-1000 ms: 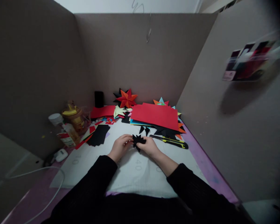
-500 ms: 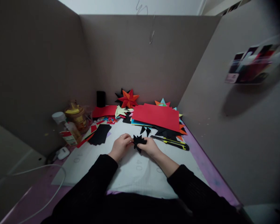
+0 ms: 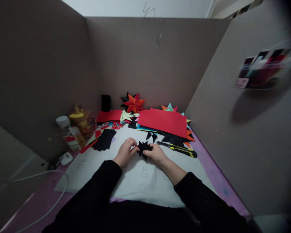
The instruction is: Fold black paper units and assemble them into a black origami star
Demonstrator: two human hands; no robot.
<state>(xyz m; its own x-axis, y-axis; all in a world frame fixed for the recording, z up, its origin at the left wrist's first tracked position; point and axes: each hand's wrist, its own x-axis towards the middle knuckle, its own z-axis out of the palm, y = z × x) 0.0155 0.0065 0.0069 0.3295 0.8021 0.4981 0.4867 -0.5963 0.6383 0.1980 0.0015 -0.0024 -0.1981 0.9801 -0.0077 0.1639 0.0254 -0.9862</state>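
A small black paper star with many points is held over the white sheet. My right hand grips it from the right, thumb on its front. At the star's left edge is my left hand, with thumb and fingertips pinched together against a point of the star. Small black pointed pieces lie just beyond the hands. To the right lies a black and yellow cutter.
Red sheets are stacked behind the hands. Black paper strips, a bottle and a yellow-lidded jar are at the left. Finished stars lean on the back panel. A white cable curves at the left.
The fingers of my left hand have curled and shifted slightly at the star's left edge. The star has turned slightly in my right hand.
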